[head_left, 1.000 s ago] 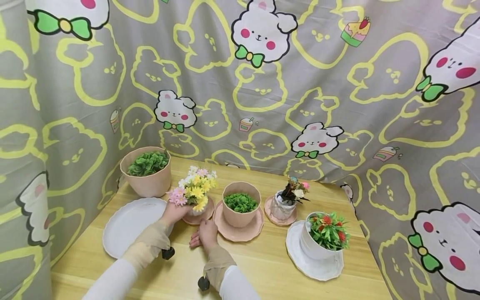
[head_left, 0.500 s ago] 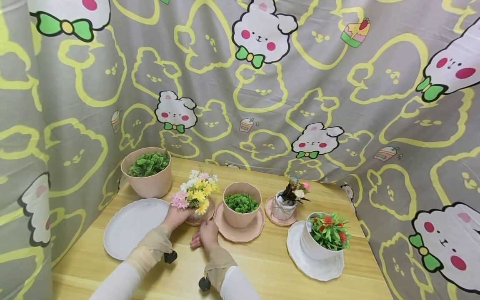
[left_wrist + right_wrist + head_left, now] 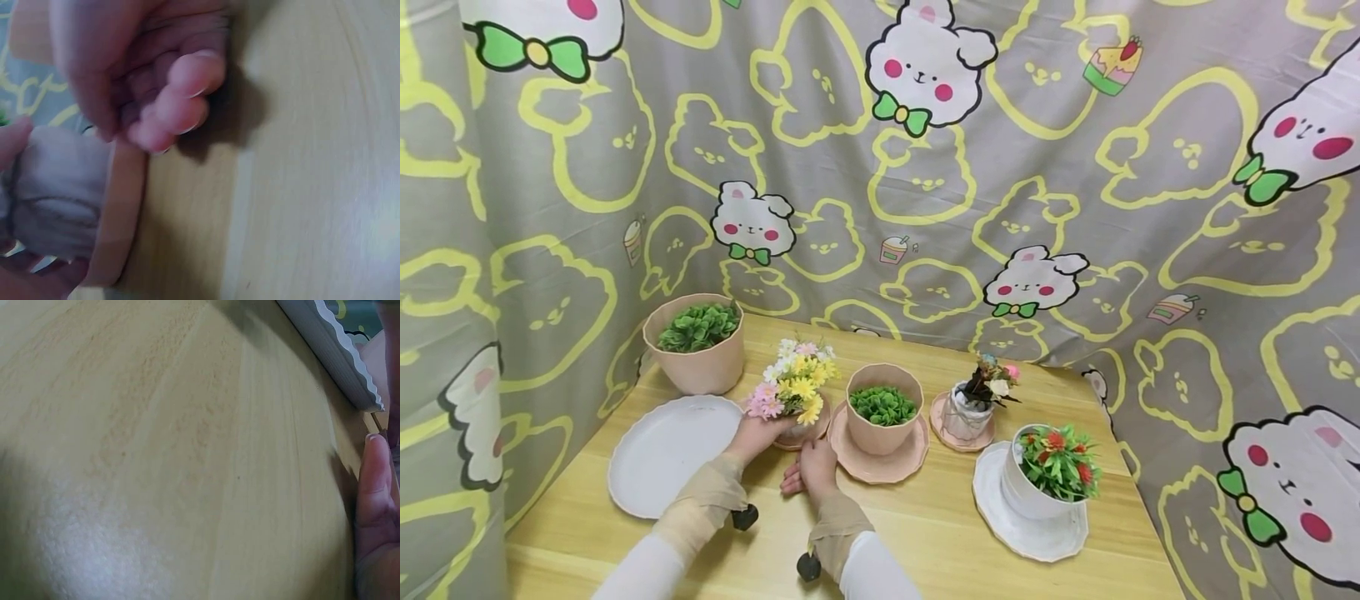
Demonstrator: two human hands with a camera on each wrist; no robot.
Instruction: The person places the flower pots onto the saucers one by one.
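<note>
In the head view, a small pot of artificial daisies (image 3: 801, 379), yellow, pink and white, stands on a small pink saucer (image 3: 822, 421). My left hand (image 3: 762, 435) grips this pot from the left. Up close in the left wrist view, the pot (image 3: 62, 175) has a pale wrap with dark twine round it. My right hand (image 3: 817, 468) is at the saucer's near edge; its thumb side meets the rim (image 3: 122, 206) and its other fingers curl beside it. The right wrist view catches only part of the right hand (image 3: 375, 500) at its edge.
A white scalloped plate (image 3: 662, 458) lies left, below a large pink pot (image 3: 700, 362) of greenery. Close on the right stand a pink pot (image 3: 883, 425) on its plate, a small flower pot (image 3: 966, 412) and a white pot (image 3: 1030, 487) on a white plate. Patterned curtains (image 3: 940, 200) surround the table.
My left hand and the daisy pot have shifted slightly to the right. The right hand stays in place at the saucer.
</note>
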